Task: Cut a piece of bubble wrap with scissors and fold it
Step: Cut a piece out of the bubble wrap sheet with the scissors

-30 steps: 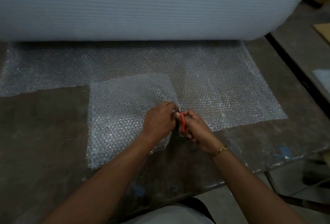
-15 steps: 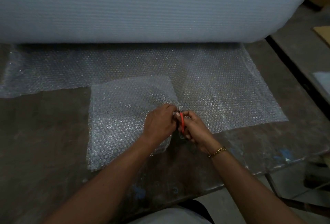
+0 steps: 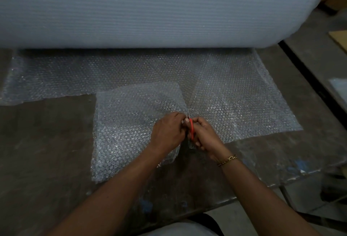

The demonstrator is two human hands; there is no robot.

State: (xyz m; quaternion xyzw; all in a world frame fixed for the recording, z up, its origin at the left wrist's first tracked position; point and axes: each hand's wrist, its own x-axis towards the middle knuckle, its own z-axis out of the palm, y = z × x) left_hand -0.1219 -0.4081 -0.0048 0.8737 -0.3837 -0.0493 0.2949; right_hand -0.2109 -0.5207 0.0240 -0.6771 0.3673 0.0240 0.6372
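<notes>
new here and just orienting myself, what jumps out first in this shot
A huge roll of bubble wrap fills the top of the view, with a sheet unrolled from it over the dark table. At the centre, the right hand holds red-handled scissors to the sheet while the left hand grips it beside the blades.

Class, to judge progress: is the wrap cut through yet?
No, partly cut: scissors sit mid-sheet, wrap beyond them looks unbroken up to the roll.

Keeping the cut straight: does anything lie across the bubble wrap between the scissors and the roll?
Nothing visible. Ahead of the scissors only flat bubble wrap runs to the roll; the left hand holds the cut flap beside them.
</notes>
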